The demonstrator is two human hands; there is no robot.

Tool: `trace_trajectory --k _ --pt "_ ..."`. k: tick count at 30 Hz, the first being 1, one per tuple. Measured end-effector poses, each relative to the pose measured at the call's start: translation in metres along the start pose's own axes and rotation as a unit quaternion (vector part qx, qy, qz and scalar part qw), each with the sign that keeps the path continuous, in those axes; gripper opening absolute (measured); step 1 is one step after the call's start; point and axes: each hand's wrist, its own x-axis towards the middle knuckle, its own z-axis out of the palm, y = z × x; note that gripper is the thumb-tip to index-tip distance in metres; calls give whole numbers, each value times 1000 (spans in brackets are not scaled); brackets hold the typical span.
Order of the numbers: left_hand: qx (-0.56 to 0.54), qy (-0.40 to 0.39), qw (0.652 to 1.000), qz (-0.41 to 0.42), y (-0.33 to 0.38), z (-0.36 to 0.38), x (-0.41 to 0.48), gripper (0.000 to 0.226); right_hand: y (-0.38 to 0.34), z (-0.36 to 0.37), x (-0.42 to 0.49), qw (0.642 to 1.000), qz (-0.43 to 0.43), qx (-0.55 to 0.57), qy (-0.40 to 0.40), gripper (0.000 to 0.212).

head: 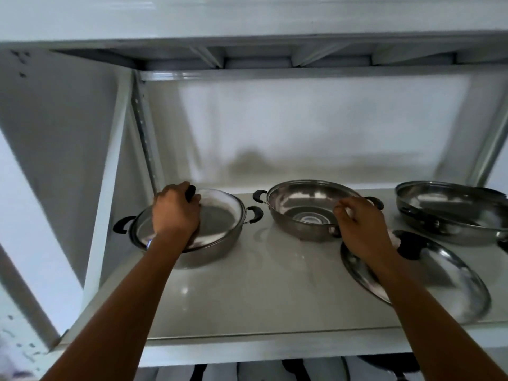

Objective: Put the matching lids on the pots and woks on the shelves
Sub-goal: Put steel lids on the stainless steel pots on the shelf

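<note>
Three steel woks stand on the white shelf (247, 298). The left wok (209, 251) carries a glass lid (220, 215); my left hand (176, 213) is closed on that lid's black knob. The middle wok (299, 213) is uncovered, with black side handles. My right hand (360, 226) hovers by its right rim, fingers loosely curled and holding nothing. A steel lid (439, 279) with a black knob lies flat on the shelf under my right forearm. The right wok (450, 213) is uncovered and partly cut off by the frame's edge.
The shelf's white metal upright (143, 127) rises behind the left wok, and the upper shelf's underside (275, 59) is close overhead. Dark cookware shows on the shelf below (302, 369).
</note>
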Motion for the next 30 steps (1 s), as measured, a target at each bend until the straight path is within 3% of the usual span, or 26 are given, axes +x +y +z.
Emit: trace_trajectory --k 2,5,8,11,15,20,26,30 --pt "22 31 999 12 11 2 -9 36 5 -5 -5 999 31 -14 -6 17" --pt "-45 62 992 96 57 13 -40 35 26 -23 -9 994 69 -84 -19 23" --pt "-126 -48 977 165 107 40 -72 32 61 -45 -11 974 108 -196 -23 35" --pt "-103 -102 965 219 138 70 -99 31 89 -63 -16 957 83 -266 -79 39" --pt "-63 -87 963 247 173 105 -118 26 104 -86 -15 960 54 -233 -144 24" --pt "-31 -50 971 230 181 120 -116 24 109 -107 -10 973 3 -179 -146 23" --pt "-21 -63 970 234 178 113 -115 14 81 -159 -11 973 -59 -167 -146 11" --pt "-46 -58 961 267 181 107 -131 15 59 -184 1 993 -54 -85 -53 21"
